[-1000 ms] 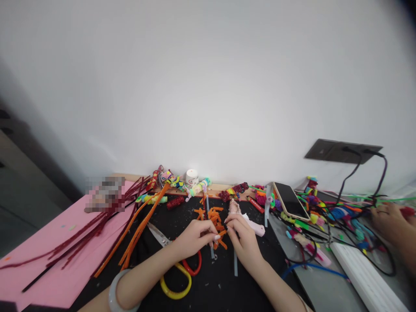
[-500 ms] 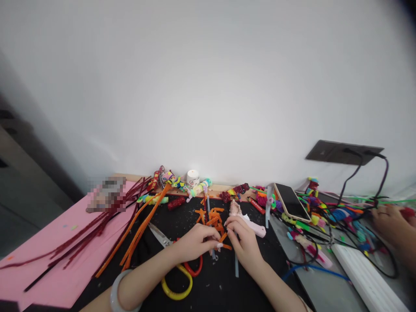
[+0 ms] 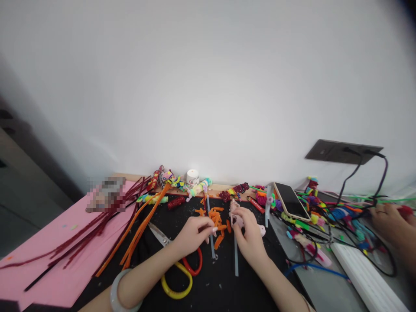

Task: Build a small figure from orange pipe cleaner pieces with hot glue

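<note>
My left hand [image 3: 195, 232] rests on the black mat [image 3: 211, 290] with its fingers pinched together beside a small heap of cut orange pipe-cleaner pieces [image 3: 217, 221]; what it pinches is too small to name. My right hand [image 3: 249, 238] is closed over the front of a pink glue gun [image 3: 261, 231], whose rear end sticks out to the right of the hand. Two clear glue sticks [image 3: 235, 259] lie between my hands. Scissors with yellow and red handles [image 3: 178, 281] lie under my left forearm.
Long orange pipe cleaners [image 3: 139, 229] and dark red ones [image 3: 81, 236] spread over a pink sheet [image 3: 48, 277] at left. A white jar [image 3: 192, 177] and finished figures line the wall. A phone [image 3: 290, 201], cables, a white power strip [image 3: 367, 277] and another person's hand [image 3: 390, 221] are at right.
My right hand has moved up from the orange pieces and closed on the glue gun. My left hand has shifted slightly up and stayed pinched.
</note>
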Demonstrator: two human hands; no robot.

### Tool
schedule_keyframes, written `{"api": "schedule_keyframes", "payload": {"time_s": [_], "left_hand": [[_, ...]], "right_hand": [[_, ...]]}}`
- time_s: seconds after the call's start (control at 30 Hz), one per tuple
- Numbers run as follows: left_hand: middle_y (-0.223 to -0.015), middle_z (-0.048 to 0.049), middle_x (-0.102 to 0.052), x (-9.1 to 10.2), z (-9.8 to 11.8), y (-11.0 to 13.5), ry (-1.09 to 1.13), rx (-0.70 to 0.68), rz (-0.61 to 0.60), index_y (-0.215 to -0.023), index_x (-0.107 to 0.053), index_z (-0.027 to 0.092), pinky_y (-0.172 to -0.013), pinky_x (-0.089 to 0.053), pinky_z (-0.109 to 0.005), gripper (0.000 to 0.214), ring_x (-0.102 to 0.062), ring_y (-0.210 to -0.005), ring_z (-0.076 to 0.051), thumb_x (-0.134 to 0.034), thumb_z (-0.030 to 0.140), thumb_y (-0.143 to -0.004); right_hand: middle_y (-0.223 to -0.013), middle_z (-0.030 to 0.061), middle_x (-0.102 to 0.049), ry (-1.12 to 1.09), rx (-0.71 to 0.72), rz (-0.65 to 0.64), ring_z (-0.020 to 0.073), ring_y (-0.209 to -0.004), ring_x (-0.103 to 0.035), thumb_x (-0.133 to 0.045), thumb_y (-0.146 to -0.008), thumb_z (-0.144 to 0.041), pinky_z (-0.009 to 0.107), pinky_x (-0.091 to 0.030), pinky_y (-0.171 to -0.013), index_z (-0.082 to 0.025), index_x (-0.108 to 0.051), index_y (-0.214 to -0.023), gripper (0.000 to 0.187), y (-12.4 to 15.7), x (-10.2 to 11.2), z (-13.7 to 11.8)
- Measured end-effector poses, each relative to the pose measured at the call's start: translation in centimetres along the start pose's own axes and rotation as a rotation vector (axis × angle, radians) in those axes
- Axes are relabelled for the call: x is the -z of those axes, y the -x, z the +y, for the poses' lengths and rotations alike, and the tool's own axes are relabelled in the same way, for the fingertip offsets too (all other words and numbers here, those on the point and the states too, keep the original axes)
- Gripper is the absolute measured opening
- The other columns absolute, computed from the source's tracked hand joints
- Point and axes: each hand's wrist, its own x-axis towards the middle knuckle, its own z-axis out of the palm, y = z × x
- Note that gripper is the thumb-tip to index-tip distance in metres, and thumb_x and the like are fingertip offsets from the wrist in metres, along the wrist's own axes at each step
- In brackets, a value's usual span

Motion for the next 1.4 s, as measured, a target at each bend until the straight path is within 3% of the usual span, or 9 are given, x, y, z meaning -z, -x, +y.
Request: {"api": "schedule_keyframes", "payload": {"time_s": [0.13, 0.3, 0.67, 0.87, 1.07, 1.23, 1.4], "left_hand": [[-0.051, 0.0025, -0.054, 0.5, -0.5, -0.3, -0.002, 0.049, 0.153, -0.07, -0.064, 0.014, -0.054, -0.041, -0.021, 0.027, -0.052, -0.046, -0.011, -0.051, 0.031, -0.086], [-0.052, 0.003, -0.057, 0.9, -0.8, -0.6, 0.035, 0.108, 0.265, -0.074, -0.064, 0.014, -0.053, -0.041, -0.021, 0.025, -0.052, -0.044, -0.011, -0.052, 0.033, -0.084], [-0.077, -0.0045, -0.072, 1.3, -1.8, -0.9, 0.02, 0.125, 0.298, -0.079, -0.065, 0.014, -0.055, -0.045, -0.023, 0.027, -0.055, -0.044, -0.01, -0.05, 0.036, -0.084], [-0.08, -0.0049, -0.072, 1.3, -1.9, -1.0, 0.023, 0.11, 0.291, -0.078, -0.065, 0.015, -0.055, -0.045, -0.023, 0.027, -0.055, -0.044, -0.01, -0.049, 0.036, -0.084], [-0.077, -0.0044, -0.072, 1.4, -2.3, -1.0, 0.014, 0.133, 0.319, -0.079, -0.065, 0.014, -0.054, -0.045, -0.023, 0.027, -0.055, -0.044, -0.011, -0.049, 0.035, -0.083], [-0.078, -0.0045, -0.072, 1.5, -2.3, -1.1, 0.013, 0.137, 0.335, -0.079, -0.065, 0.014, -0.053, -0.045, -0.023, 0.027, -0.054, -0.043, -0.01, -0.049, 0.036, -0.083], [-0.076, -0.0044, -0.071, 1.4, -2.0, -1.0, 0.013, 0.154, 0.332, -0.078, -0.063, 0.015, -0.052, -0.045, -0.023, 0.028, -0.054, -0.044, -0.011, -0.05, 0.039, -0.083]], "right_hand": [[-0.118, 0.0128, -0.052, 0.185, -0.057, 0.007, 0.0286, -0.111, -0.046, -0.045, -0.068, -0.007, 0.048, -0.039, -0.094, -0.017, -0.047, -0.116, 0.049, 0.1, -0.3, 1.4], [-0.119, 0.0131, -0.051, 0.346, -0.176, -0.041, 0.0286, -0.107, -0.048, -0.044, -0.065, -0.008, 0.044, -0.042, -0.088, -0.016, -0.047, -0.118, 0.053, 0.2, -0.5, 2.7], [-0.112, 0.018, -0.052, 0.576, -0.222, -0.116, 0.0321, -0.095, -0.053, -0.05, -0.062, -0.006, 0.041, -0.043, -0.079, -0.012, -0.049, -0.12, 0.058, 0.5, 0.2, 3.4], [-0.091, 0.0152, -0.06, 0.653, -0.279, -0.175, 0.0306, -0.083, -0.057, -0.054, -0.066, -0.013, 0.036, -0.041, -0.068, -0.015, -0.057, -0.107, 0.04, 0.6, 0.4, 3.2], [-0.088, 0.0122, -0.064, 0.531, -0.363, -0.177, 0.0289, -0.083, -0.06, -0.053, -0.067, -0.014, 0.033, -0.041, -0.067, -0.017, -0.057, -0.098, 0.032, 0.1, 0.7, 2.8], [-0.098, 0.0105, -0.065, 0.205, -0.37, -0.053, 0.0261, -0.088, -0.062, -0.052, -0.076, -0.023, 0.032, -0.046, -0.072, -0.017, -0.055, -0.104, 0.029, -0.3, 0.6, 2.2], [-0.085, 0.0049, -0.067, -0.059, -0.352, -0.011, 0.0205, -0.072, -0.063, -0.051, -0.079, -0.027, 0.028, -0.048, -0.064, -0.016, -0.06, -0.099, 0.025, -0.3, 0.3, 0.9]]}}
